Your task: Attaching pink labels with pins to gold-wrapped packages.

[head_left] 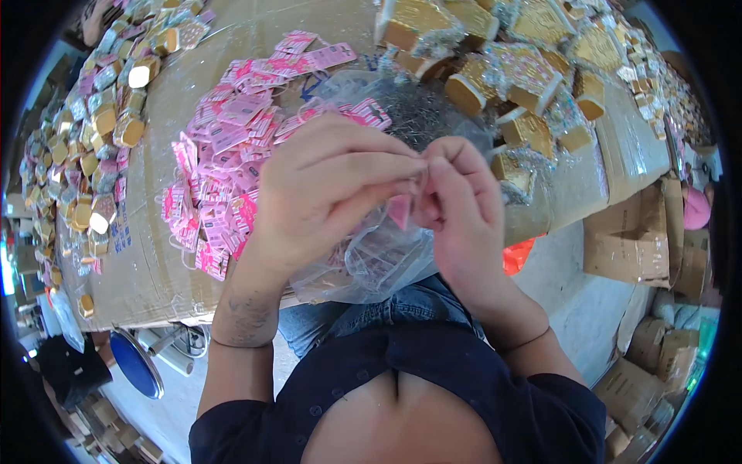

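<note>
Both hands meet at chest height above the bench: the left hand (pixel 325 185) and right hand (pixel 456 205) pinch fingertip to fingertip on a small pink tag (pixel 399 210), mostly hidden between them, possibly with a thin thread I cannot make out. Directly beneath lies a clear plastic bag (pixel 379 255), the pink tag pile (pixel 232 155) to the left, gold boxes (pixel 533 77) beyond on the right.
</note>
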Action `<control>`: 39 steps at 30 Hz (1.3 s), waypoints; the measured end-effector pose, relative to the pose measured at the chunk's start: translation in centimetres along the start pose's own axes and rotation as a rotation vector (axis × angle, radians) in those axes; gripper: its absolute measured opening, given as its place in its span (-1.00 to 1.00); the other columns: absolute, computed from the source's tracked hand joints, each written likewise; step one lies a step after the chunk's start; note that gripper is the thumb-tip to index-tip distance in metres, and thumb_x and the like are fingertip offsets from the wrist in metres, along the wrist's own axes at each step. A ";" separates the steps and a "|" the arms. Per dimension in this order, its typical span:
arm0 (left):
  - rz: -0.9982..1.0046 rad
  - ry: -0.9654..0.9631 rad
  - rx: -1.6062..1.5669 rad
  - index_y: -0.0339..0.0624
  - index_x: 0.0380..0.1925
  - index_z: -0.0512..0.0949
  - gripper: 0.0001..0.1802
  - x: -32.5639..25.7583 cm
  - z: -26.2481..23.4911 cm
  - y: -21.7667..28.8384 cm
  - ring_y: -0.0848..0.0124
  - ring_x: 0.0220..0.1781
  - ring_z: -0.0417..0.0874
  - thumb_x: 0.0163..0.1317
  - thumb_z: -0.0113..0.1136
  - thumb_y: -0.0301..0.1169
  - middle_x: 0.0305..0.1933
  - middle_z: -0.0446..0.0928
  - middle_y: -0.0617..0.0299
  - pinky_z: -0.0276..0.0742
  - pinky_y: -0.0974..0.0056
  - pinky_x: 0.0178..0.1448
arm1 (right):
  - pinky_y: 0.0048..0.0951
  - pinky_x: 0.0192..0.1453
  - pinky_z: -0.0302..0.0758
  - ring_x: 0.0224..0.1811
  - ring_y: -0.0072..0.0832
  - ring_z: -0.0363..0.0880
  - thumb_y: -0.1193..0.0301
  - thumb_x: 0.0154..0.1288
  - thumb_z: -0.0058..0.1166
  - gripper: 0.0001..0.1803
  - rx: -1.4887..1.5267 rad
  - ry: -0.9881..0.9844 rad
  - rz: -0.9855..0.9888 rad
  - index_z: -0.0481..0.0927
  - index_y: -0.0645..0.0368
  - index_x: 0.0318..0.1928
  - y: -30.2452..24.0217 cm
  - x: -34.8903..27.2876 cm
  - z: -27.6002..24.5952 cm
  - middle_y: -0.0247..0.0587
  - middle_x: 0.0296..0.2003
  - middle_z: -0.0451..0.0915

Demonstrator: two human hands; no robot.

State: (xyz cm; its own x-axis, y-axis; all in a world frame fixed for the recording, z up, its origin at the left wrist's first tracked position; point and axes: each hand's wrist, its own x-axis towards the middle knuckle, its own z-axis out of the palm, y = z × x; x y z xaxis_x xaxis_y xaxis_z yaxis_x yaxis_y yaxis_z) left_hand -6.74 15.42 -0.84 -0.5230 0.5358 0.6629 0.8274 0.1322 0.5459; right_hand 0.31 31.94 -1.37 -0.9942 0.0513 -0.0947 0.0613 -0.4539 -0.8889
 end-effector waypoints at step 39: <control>-0.373 -0.546 -1.004 -0.38 -0.46 0.66 -0.90 -1.6 -2.1 -1.0 0.25 -0.53 0.67 -0.02 0.37 -0.59 -0.53 0.63 0.06 0.47 0.33 -0.48 | -0.35 -0.22 0.49 -0.24 -0.26 0.51 0.52 0.02 0.24 -0.71 -0.661 -0.288 -0.836 0.52 0.20 -0.20 1.5 -1.8 0.0 -0.20 -0.25 0.48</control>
State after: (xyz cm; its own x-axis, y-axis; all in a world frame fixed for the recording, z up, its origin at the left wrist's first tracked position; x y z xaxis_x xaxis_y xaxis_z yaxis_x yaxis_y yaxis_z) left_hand -7.14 12.73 -1.37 -0.3396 0.9175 0.2069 -0.0123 -0.2243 0.9744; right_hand 2.19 31.14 -2.49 -0.7222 -0.1279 0.6798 -0.6903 0.1964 -0.6964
